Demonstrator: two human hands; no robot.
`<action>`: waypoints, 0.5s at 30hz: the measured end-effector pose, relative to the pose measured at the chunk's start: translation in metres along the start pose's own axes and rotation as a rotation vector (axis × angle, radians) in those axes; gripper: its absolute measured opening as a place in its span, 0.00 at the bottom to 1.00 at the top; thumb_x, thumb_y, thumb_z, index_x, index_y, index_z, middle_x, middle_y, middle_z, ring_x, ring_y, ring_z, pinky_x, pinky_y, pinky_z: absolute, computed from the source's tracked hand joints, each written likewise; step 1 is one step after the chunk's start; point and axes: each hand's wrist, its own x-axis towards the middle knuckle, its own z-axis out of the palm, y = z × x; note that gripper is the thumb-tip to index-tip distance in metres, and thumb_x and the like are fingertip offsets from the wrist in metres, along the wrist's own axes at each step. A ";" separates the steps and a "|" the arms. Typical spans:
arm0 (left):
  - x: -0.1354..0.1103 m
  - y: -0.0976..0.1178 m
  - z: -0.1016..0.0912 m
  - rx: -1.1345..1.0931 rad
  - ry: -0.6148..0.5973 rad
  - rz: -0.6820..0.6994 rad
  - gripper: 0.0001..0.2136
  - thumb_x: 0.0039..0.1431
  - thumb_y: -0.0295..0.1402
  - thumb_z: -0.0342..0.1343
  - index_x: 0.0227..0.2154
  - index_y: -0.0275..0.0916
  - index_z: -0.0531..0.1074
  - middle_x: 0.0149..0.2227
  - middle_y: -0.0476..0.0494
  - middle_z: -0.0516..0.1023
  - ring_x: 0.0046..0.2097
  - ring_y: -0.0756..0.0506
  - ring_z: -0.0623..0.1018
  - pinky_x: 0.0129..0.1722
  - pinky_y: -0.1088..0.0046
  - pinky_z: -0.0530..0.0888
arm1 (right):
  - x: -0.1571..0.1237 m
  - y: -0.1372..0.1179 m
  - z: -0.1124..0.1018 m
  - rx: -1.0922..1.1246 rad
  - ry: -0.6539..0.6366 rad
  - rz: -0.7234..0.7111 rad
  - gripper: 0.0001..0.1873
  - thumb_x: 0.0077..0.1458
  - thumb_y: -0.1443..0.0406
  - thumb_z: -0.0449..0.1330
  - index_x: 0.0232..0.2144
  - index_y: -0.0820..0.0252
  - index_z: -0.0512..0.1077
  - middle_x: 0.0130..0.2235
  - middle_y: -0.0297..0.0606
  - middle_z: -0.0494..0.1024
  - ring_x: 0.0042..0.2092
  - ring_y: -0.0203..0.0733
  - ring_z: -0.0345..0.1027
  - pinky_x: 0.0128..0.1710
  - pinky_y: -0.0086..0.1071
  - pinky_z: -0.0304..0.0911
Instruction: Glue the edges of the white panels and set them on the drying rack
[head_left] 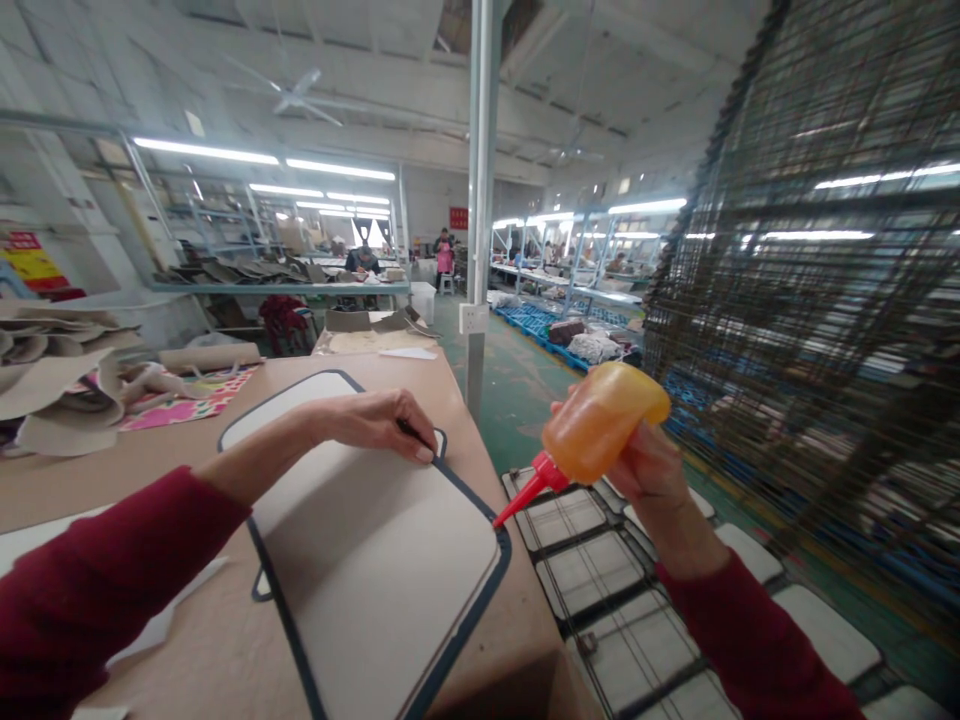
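A light, rounded panel with a dark edge band (390, 560) lies on the brown-covered table (517, 640), its far part raised. My left hand (394, 420) pinches the band at the panel's far edge, with a small dark thing showing between the fingers. In my right hand (649, 465) is a squeeze glue bottle (600, 420), yellow-orange and tipped down. Its red nozzle (525, 490) meets the dark band at the panel's right corner. Beneath the left forearm another light panel with dark trim (277, 420) shows in part.
To the right of the table, a wire rack (592, 580) holds several similar panels. A tall stack of wire racks (810, 250) rises at the far right. Cut fabric pieces (82, 390) are heaped at the left. A metal post (478, 200) stands beyond the table; people work in the distance.
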 end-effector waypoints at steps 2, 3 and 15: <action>-0.002 -0.002 0.000 0.004 0.017 -0.014 0.11 0.49 0.38 0.62 0.25 0.34 0.81 0.23 0.47 0.75 0.27 0.49 0.70 0.27 0.77 0.65 | -0.002 0.001 -0.002 -0.002 0.020 -0.019 0.30 0.28 0.52 0.74 0.38 0.51 0.77 0.39 0.38 0.82 0.42 0.56 0.76 0.51 0.58 0.65; -0.004 -0.003 0.000 0.014 0.021 -0.017 0.11 0.49 0.38 0.61 0.25 0.34 0.81 0.22 0.48 0.74 0.26 0.49 0.69 0.26 0.78 0.64 | -0.003 0.002 -0.003 -0.002 0.026 -0.024 0.30 0.29 0.52 0.74 0.38 0.51 0.77 0.39 0.38 0.82 0.42 0.56 0.76 0.51 0.58 0.65; -0.021 -0.040 0.005 0.007 0.170 -0.119 0.16 0.52 0.44 0.58 0.22 0.35 0.73 0.19 0.54 0.61 0.24 0.53 0.59 0.23 0.77 0.55 | -0.017 0.015 -0.004 0.025 0.168 -0.219 0.28 0.37 0.55 0.72 0.43 0.48 0.75 0.42 0.40 0.82 0.50 0.58 0.73 0.57 0.61 0.58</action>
